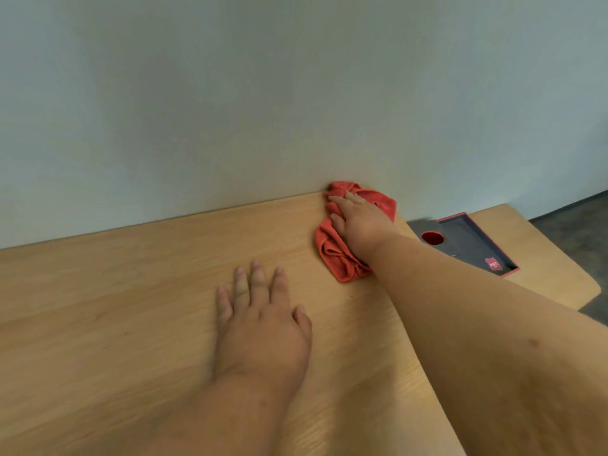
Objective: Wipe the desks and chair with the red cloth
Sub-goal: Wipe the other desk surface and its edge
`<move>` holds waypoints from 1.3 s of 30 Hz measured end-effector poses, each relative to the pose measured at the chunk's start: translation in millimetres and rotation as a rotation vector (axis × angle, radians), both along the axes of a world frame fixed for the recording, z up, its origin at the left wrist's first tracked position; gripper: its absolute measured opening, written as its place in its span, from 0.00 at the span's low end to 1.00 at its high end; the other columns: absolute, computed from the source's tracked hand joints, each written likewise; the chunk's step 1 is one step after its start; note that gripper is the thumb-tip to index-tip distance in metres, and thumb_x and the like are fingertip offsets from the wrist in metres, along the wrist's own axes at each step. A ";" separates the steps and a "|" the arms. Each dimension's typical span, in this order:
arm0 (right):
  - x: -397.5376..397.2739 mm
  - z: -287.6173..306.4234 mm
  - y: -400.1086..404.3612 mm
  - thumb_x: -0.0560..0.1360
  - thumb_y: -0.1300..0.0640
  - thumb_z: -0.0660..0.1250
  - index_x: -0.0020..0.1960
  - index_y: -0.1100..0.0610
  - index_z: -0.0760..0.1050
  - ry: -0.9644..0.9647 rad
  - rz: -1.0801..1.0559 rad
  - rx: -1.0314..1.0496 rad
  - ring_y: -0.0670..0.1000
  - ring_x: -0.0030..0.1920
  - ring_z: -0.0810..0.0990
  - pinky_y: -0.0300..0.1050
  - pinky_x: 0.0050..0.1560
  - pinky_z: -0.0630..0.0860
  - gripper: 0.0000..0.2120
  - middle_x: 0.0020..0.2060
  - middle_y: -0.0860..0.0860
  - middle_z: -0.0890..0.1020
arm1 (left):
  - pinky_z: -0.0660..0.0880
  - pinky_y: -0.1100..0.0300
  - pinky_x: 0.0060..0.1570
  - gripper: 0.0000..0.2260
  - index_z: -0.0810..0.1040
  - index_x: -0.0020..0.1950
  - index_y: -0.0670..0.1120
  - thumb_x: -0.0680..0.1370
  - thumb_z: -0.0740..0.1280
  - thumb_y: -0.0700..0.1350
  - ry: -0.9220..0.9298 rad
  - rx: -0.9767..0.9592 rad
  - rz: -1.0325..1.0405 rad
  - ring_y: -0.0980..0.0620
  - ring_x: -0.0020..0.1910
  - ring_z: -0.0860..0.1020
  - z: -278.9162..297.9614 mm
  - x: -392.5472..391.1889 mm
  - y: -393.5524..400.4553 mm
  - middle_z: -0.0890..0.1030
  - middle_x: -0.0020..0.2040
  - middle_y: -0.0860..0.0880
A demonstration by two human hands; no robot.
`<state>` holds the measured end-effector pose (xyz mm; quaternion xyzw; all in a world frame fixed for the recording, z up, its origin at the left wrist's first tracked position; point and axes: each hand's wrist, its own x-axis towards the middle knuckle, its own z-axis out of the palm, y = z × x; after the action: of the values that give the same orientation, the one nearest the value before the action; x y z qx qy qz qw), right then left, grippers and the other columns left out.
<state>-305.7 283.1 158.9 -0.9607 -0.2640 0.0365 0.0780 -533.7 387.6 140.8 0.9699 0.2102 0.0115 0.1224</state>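
Note:
A crumpled red cloth (pixel 332 251) lies on the light wooden desk (pixel 131 291) at its far right corner, against the wall. My right hand (pixel 360 225) presses down on the cloth with fingers spread over it, the arm reaching in from the lower right. My left hand (pixel 263 320) rests flat on the desk top nearer to me, fingers apart, holding nothing. No chair is in view.
A plain pale wall (pixel 263 93) rises directly behind the desk. To the right stands a second wooden surface (pixel 543 258) holding a dark box with red trim (pixel 470 245). Dark floor (pixel 579 212) shows at the far right.

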 end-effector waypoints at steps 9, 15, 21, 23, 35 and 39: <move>-76.9 5.0 -7.2 0.80 0.50 0.62 0.73 0.50 0.70 0.058 0.231 0.108 0.53 0.75 0.63 0.55 0.74 0.60 0.21 0.75 0.53 0.68 | 0.43 0.43 0.75 0.29 0.50 0.79 0.52 0.79 0.48 0.58 0.013 0.015 -0.006 0.44 0.79 0.46 0.3 1.2 0.6 0.49 0.81 0.45; -133.4 3.2 -35.2 0.81 0.48 0.61 0.74 0.49 0.68 0.062 0.211 0.100 0.51 0.76 0.62 0.53 0.75 0.57 0.22 0.75 0.52 0.68 | 0.46 0.42 0.75 0.28 0.53 0.79 0.52 0.79 0.49 0.57 0.024 0.028 -0.011 0.44 0.79 0.48 -0.1 2.2 1.1 0.51 0.81 0.45; -195.5 1.7 -91.8 0.81 0.44 0.57 0.75 0.46 0.66 0.047 -0.058 0.133 0.51 0.76 0.61 0.53 0.75 0.56 0.23 0.77 0.48 0.65 | 0.46 0.43 0.75 0.29 0.52 0.79 0.52 0.79 0.49 0.58 0.043 0.043 -0.012 0.44 0.79 0.48 0.1 1.3 1.5 0.51 0.81 0.45; -215.7 1.3 -115.1 0.81 0.43 0.57 0.75 0.46 0.66 0.033 -0.141 0.120 0.51 0.76 0.62 0.53 0.75 0.58 0.23 0.76 0.48 0.66 | 0.46 0.43 0.75 0.29 0.51 0.79 0.52 0.79 0.48 0.58 0.064 0.053 -0.009 0.44 0.79 0.48 0.6 1.4 0.4 0.50 0.81 0.46; -244.5 29.5 -192.1 0.79 0.57 0.65 0.47 0.38 0.75 0.007 -0.417 0.516 0.25 0.46 0.74 0.20 0.48 0.64 0.12 0.40 0.35 0.79 | 0.45 0.42 0.75 0.29 0.49 0.79 0.51 0.79 0.46 0.58 0.080 0.049 -0.010 0.43 0.79 0.47 2.8 1.0 -1.4 0.49 0.81 0.45; -180.0 73.6 -145.2 0.82 0.49 0.59 0.51 0.37 0.74 -0.004 -0.510 0.721 0.28 0.42 0.74 0.23 0.42 0.65 0.08 0.37 0.30 0.74 | 0.45 0.42 0.75 0.29 0.49 0.79 0.51 0.79 0.46 0.58 0.076 0.041 -0.016 0.43 0.79 0.47 2.5 1.1 -2.4 0.48 0.81 0.45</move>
<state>-485.7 137.9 232.5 -0.9066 -0.0143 -0.0804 0.4140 -532.5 385.2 143.4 0.9736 0.2065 -0.0220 0.0945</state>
